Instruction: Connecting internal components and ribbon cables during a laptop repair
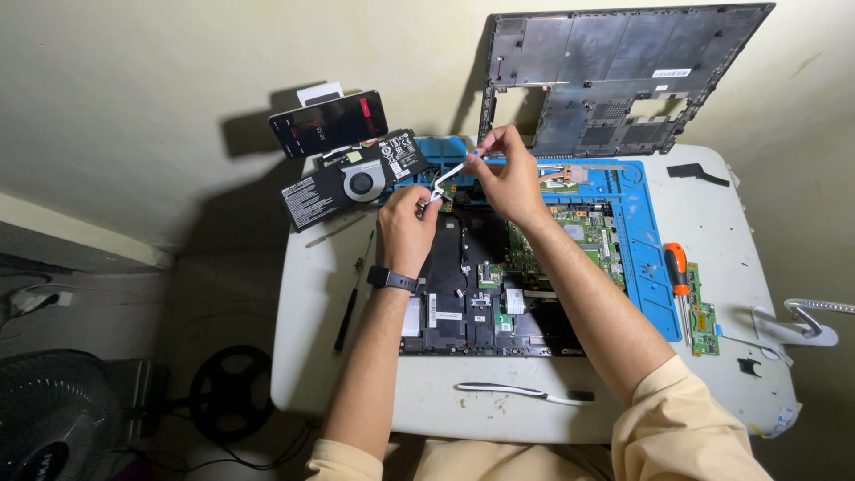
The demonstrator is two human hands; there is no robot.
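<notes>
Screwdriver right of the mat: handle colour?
Orange with a black grip, on the screwdriver; head view shows it.

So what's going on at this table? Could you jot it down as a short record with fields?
Setting: small white table, blue mat
Centre: opened laptop, circuit board exposed
Left hand: grips one end of a thin white tool
Right hand: pinches its other end
Against wall: laptop bottom cover
Nearby: orange-handled screwdriver, fan, phone
</notes>
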